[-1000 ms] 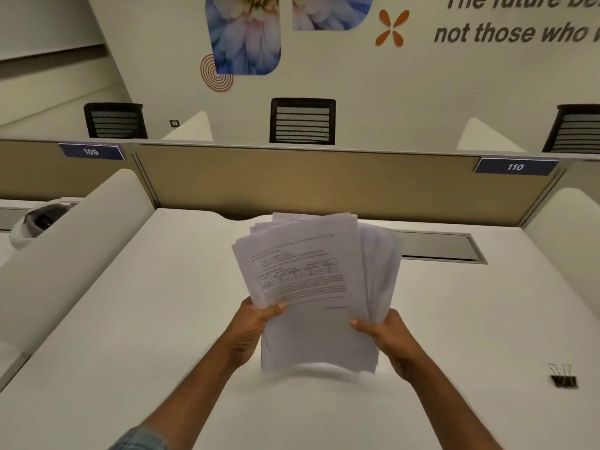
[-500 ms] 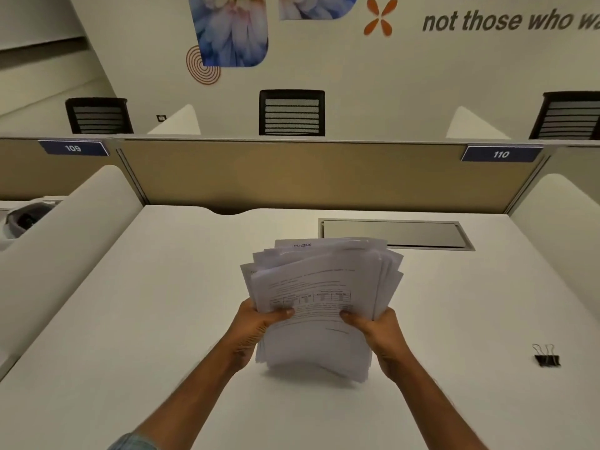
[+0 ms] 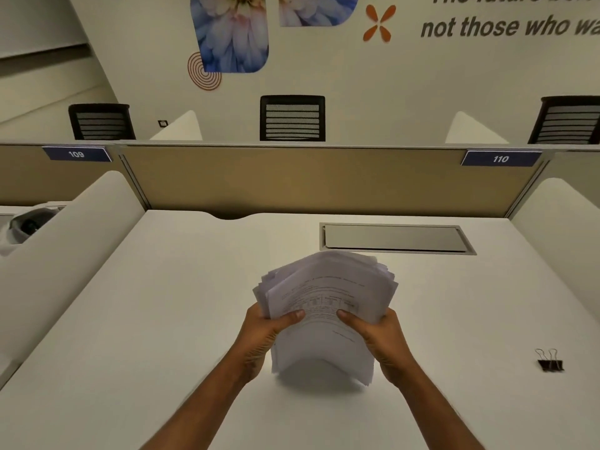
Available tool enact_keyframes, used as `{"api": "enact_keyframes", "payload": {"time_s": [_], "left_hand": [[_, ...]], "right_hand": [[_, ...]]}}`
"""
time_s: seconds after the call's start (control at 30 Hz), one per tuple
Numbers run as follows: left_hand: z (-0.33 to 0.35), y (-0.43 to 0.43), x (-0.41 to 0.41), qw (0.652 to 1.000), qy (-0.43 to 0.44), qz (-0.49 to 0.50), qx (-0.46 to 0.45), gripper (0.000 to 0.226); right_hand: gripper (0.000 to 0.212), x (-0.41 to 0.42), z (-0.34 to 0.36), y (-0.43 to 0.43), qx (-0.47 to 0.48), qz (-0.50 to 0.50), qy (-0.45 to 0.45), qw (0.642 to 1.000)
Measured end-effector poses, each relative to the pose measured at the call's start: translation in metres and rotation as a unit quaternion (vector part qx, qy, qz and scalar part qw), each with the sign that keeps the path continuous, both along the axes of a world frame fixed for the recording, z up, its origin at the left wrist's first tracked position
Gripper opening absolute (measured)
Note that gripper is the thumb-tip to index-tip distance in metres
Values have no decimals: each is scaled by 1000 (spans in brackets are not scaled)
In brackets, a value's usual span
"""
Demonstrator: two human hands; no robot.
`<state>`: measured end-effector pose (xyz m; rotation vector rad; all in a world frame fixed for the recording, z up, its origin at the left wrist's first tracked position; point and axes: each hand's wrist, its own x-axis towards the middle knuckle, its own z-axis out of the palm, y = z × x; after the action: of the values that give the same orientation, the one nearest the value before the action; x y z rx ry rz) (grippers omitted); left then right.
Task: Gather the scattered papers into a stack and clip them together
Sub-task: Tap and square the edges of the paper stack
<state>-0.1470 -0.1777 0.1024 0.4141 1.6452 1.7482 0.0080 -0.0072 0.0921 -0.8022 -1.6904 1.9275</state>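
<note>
- My forearms come up from the bottom of the view and close in on the papers (image 3: 324, 306), one from each side, over the white desk (image 3: 162, 319).
- My left hand (image 3: 264, 332) clamps the stack's left edge: thumb lying across the printed top sheet, fingers hidden behind, so I cannot tell how they sit.
- My right hand (image 3: 380, 336) mirrors it on the right edge, thumb on top pointing inward, the rest wrapped under the sheets.
- The stack stands nearly upright between my palms, long axis running away from me and upward, lower edge at or just above the desk; I cannot tell whether it touches.
- The far ends fan out unevenly, so I judge the sheets gathered but not yet squared.
- The binder clip (image 3: 550, 362) sits on the desk well off to my right, level with my wrists, handles up. It lies clearly nearer my right hand.
- My reading: the clip will go to the right hand, while the left keeps the stack pinched.
- Farther back, a metal cable hatch (image 3: 396, 238) is set into the desk before the tan partition (image 3: 308, 180).
</note>
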Motion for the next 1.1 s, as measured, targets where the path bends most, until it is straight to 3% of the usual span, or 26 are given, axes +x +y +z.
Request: {"api": "enact_keyframes", "payload": {"time_s": [0.1, 0.23, 0.37, 0.47, 0.6, 0.87, 1.0, 1.1], "left_hand": [[-1, -4, -2, 1000, 14, 3, -16, 41], [-7, -7, 0, 999, 13, -17, -26, 62], [-3, -8, -6, 999, 24, -18, -28, 46], [-1, -2, -1, 998, 29, -51, -33, 49], [1, 3, 2, 1000, 10, 9, -20, 36], [-18, -1, 10, 998, -11, -19, -67, 52], [-17, 3, 11, 998, -30, 19, -57, 37], [-27, -2, 15, 996, -39, 17, -79, 42]], "right_hand": [[39, 6, -3, 4, -12, -19, 7, 1000], [40, 13, -6, 4, -16, 31, -16, 999], [41, 18, -2, 11, -24, 26, -4, 999], [38, 13, 0, 3, -32, 23, 7, 999], [28, 6, 0, -1, -27, -47, 21, 998], [37, 15, -29, -8, -10, -35, -15, 999], [37, 14, -30, -4, -31, -55, -15, 998], [41, 24, -35, -4, -29, -30, -41, 998]]}}
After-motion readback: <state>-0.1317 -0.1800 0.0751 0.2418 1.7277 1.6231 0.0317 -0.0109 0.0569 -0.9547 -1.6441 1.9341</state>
